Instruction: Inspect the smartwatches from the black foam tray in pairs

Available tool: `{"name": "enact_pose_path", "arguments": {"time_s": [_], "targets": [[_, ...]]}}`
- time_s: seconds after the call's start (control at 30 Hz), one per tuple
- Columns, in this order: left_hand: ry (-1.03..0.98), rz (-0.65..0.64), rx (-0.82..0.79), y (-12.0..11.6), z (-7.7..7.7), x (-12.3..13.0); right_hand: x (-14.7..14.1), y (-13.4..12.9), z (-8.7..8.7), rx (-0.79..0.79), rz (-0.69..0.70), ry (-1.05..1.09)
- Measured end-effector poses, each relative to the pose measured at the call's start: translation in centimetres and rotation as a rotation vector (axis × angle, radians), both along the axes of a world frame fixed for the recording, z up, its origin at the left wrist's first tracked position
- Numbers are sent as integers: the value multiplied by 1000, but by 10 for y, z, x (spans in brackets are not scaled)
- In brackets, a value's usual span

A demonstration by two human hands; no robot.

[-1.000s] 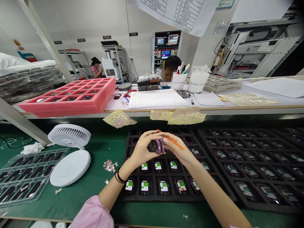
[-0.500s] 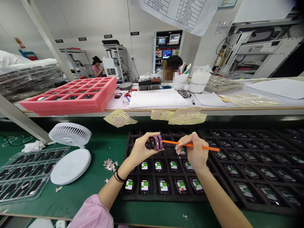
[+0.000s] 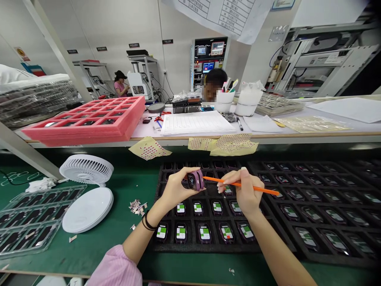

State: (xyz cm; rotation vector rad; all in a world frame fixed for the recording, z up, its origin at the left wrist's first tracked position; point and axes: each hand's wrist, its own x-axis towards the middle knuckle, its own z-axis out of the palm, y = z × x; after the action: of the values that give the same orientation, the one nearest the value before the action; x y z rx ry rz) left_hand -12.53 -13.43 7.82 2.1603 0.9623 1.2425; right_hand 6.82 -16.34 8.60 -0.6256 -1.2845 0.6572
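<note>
Between the thumb and fingers of my left hand [image 3: 175, 184] is a purple watch case [image 3: 195, 180] with a dark face, held up on its edge above the tray. My right hand [image 3: 248, 190] grips a thin orange stick [image 3: 238, 184] like a pen. Its pointed tip meets, or nearly meets, the right side of the watch case; actual contact is hard to make out. Below both hands lies a black foam tray [image 3: 190, 249] of watch units, several with green and white screens. My fingers and wrists cover some of its slots.
Another black foam tray [image 3: 293, 248] adjoins on the right. To the left stand a white fan [image 3: 87, 210], a clear plastic tray [image 3: 35, 246] and small scraps [image 3: 137, 207]. A shelf with a pink foam tray [image 3: 80, 137] and papers [image 3: 196, 124] crosses ahead. Two people sit beyond.
The orange stick's rear end has dipped slightly as my right hand shifted a little. My left hand still holds the watch case in nearly the same place. The whole view has shifted slightly.
</note>
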Motion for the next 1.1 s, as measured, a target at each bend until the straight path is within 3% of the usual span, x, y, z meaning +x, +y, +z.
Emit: {"name": "enact_pose_path", "arguments": {"time_s": [0.87,1.1], "targets": [[18,-29,-19,-3,-2,4,-6,-12,5,48,35,-75],[132,-75,-84,-4,-7,14,-17,-11,-8,65,82,-313]]}}
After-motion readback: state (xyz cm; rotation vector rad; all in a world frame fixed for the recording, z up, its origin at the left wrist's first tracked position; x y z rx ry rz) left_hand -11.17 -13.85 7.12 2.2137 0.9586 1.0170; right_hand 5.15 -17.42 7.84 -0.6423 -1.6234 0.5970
